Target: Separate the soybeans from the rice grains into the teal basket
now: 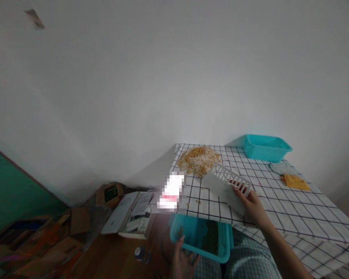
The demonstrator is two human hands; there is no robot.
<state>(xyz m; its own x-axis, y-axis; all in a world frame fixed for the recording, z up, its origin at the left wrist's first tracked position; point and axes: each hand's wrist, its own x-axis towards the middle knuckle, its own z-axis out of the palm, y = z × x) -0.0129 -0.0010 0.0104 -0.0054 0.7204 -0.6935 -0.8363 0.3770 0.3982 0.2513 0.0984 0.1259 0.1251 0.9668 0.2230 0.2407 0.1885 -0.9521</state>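
Note:
My right hand (251, 205) grips a white slotted plastic scoop (225, 184) and holds it tilted on the checked tablecloth (293, 209), close to a pile of yellow-brown grains (198, 159). My left hand (182, 259) holds the near rim of a teal tray (202, 237) below the table's edge, over my lap. Some grains lie in that tray.
A second teal tray (264, 147) stands at the table's far side by the white wall. A yellow-orange scrap (296, 181) and clear plastic lie to the right. A pixelated white object (172, 192) sits at the table's left corner. Papers (130, 217) and cardboard boxes (75, 221) litter the floor at left.

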